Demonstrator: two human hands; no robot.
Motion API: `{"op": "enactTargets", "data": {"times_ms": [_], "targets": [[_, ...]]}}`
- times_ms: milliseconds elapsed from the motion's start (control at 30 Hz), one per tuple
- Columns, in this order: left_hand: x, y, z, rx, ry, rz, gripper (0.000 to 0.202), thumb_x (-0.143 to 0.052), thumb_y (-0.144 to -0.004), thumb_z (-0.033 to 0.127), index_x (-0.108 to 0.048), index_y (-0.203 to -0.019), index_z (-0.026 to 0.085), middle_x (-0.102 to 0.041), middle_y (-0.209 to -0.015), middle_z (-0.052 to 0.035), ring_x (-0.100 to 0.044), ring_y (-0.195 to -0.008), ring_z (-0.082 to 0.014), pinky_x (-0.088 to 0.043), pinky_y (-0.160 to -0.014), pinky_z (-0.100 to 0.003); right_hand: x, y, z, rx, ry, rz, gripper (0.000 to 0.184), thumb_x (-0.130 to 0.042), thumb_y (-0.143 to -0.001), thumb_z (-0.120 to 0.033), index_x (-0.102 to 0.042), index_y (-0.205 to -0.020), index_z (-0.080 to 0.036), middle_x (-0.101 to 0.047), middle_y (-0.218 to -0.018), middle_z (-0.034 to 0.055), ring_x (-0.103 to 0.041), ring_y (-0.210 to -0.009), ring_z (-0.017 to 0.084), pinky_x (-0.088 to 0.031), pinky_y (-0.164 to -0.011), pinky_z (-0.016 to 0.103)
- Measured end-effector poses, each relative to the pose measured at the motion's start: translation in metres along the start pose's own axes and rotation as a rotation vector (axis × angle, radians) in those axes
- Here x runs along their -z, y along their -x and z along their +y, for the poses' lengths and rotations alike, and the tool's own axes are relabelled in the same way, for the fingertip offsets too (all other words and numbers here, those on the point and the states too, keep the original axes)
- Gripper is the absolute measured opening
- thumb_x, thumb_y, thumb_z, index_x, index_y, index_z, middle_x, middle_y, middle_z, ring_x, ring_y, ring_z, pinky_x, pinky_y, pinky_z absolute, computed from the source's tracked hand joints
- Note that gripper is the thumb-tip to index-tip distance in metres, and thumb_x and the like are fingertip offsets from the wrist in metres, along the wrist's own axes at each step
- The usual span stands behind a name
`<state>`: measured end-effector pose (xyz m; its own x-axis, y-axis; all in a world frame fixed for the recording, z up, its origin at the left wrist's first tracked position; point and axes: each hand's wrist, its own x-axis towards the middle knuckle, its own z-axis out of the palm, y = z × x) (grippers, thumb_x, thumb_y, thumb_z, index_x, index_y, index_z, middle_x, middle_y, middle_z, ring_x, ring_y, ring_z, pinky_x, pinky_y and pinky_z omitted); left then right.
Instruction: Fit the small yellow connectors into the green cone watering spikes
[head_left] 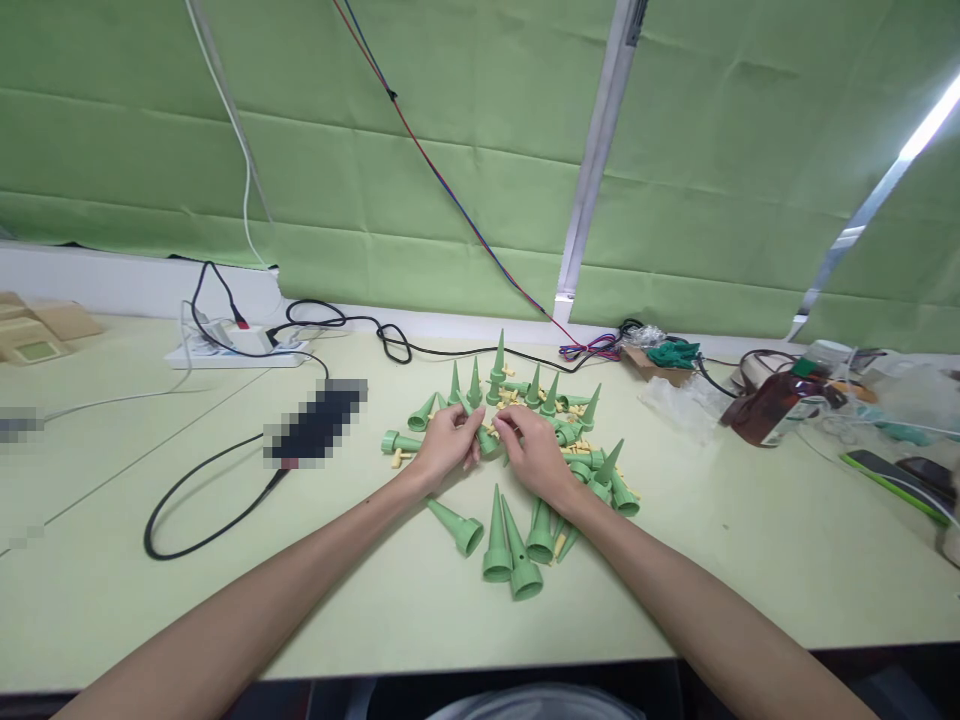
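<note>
My left hand (452, 443) is closed around a green plastic watering spike (488, 442), whose wide end shows between my two hands. My right hand (531, 447) is close beside it, thumb and fingertips pinched together near that end. Whatever the pinch holds is too small and hidden to make out. Around both hands lie many more green spikes, some upright such as the tall one (499, 360) behind. Others lie toward me, such as a loose spike (459, 527). Small yellow valve pieces (399, 457) are scattered among them.
A blurred black device (315, 425) with a looped cable lies left. Behind it is a white power strip (232, 350). A brown bottle (776, 405), clear plastic bags (679, 408) and a small cardboard box (652, 368) stand at the right. The table's front edge (420, 670) runs near me.
</note>
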<state>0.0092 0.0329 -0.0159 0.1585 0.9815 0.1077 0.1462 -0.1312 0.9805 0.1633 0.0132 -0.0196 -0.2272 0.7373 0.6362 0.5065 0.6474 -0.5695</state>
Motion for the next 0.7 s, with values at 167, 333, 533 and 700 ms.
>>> {"op": "enactTargets", "data": {"times_ms": [167,333,533,700], "targets": [[0.0014,0.0,0.0031,-0.032,-0.079,0.052,0.041,-0.057,-0.086,0.053,-0.04,-0.066,0.022,-0.051,-0.038,0.0046,-0.046,-0.032,-0.0129,-0.035,-0.039,-0.024,0.0007,0.0016,-0.0011,0.004,0.023,-0.03,0.015,-0.046,-0.096,-0.023,-0.058,-0.089,-0.018,-0.061,-0.086,0.005,-0.055,-0.08,0.018,-0.043,-0.073,0.029],[0.0017,0.0002,0.0022,-0.084,-0.188,0.072,0.041,-0.052,-0.087,0.054,-0.04,-0.066,0.022,-0.052,-0.038,0.0047,-0.048,-0.032,-0.014,-0.039,-0.042,-0.026,0.0006,0.0028,0.0001,0.042,0.079,-0.059,0.01,-0.05,-0.094,-0.023,-0.058,-0.092,-0.018,-0.06,-0.086,0.0049,-0.054,-0.078,0.018,-0.042,-0.073,0.029],[0.0012,0.0032,0.0032,-0.194,-0.301,0.088,0.041,-0.051,-0.088,0.053,-0.041,-0.064,0.022,-0.051,-0.038,0.0053,-0.053,-0.037,-0.0161,-0.041,-0.046,-0.027,-0.0005,0.0029,0.0033,0.047,0.133,-0.071,0.014,-0.048,-0.094,-0.018,-0.058,-0.084,-0.018,-0.059,-0.08,0.0039,-0.053,-0.075,0.018,-0.041,-0.071,0.029],[0.0005,0.0057,0.0058,-0.249,-0.353,0.129,0.04,-0.053,-0.088,0.05,-0.04,-0.063,0.022,-0.051,-0.04,0.0051,-0.053,-0.04,-0.0156,-0.04,-0.049,-0.027,0.0004,0.002,0.0029,-0.009,0.127,-0.046,0.016,-0.049,-0.092,-0.019,-0.058,-0.079,-0.018,-0.058,-0.072,0.0021,-0.052,-0.066,0.016,-0.039,-0.065,0.028]]}}
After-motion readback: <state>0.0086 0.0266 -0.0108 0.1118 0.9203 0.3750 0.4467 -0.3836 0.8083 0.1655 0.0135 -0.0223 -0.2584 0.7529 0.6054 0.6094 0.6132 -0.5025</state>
